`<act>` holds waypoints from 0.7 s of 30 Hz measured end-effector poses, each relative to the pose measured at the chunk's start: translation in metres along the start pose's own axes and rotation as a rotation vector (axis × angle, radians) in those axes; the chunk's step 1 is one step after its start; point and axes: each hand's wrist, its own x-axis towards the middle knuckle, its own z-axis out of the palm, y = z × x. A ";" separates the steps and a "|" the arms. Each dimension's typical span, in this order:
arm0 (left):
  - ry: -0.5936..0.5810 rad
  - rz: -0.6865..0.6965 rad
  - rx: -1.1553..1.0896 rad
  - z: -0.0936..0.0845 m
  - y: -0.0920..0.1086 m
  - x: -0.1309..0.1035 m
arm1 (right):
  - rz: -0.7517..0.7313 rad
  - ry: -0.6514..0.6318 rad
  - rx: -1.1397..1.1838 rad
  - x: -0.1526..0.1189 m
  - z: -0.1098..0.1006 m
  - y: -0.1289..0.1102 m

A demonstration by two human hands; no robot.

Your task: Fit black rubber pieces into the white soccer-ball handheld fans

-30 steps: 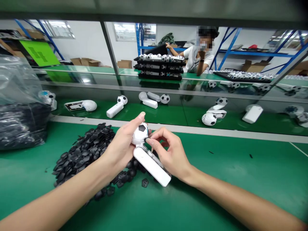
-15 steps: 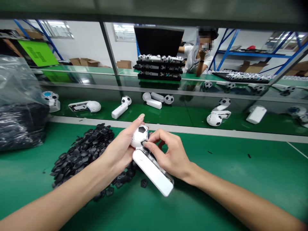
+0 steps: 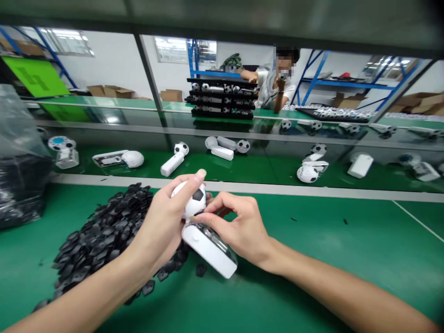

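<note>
My left hand is closed round the football-patterned ball head of a white gadget. The gadget's long white body slants down to the right, with an open side showing inner parts. My right hand pinches with thumb and forefinger at the lower side of the ball, close to where it meets the body. A small black pentagon piece lies at those fingertips, mostly hidden by them. Left of and partly behind my left arm is a heap of black pentagon pieces, and a single loose piece lies below the gadget.
Several similar white gadgets lie on the green strip behind the grey rail. At far left stands a clear plastic bag of dark pieces. Beyond are stacked black trays and a person across the bench.
The gadget has shifted slightly left and tilted in my hands, both hands moving with it. Across the bench, the upright dark tray has been lowered onto the stack.
</note>
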 end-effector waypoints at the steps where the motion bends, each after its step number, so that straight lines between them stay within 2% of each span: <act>1: 0.015 0.017 0.015 0.000 0.000 -0.001 | 0.026 0.007 0.031 0.001 0.001 -0.001; 7: 0.084 0.043 0.117 -0.009 -0.001 -0.003 | 0.333 -0.007 0.266 0.007 0.003 -0.013; 13: 0.117 -0.001 0.152 -0.005 -0.001 -0.002 | 0.426 -0.127 0.217 0.011 -0.005 -0.025; 16: 0.075 -0.009 0.152 -0.003 0.001 -0.004 | 0.355 -0.177 0.106 0.013 -0.009 -0.024; 21: 0.002 0.056 0.111 -0.003 0.001 -0.007 | 0.036 -0.115 -0.357 0.008 -0.007 -0.012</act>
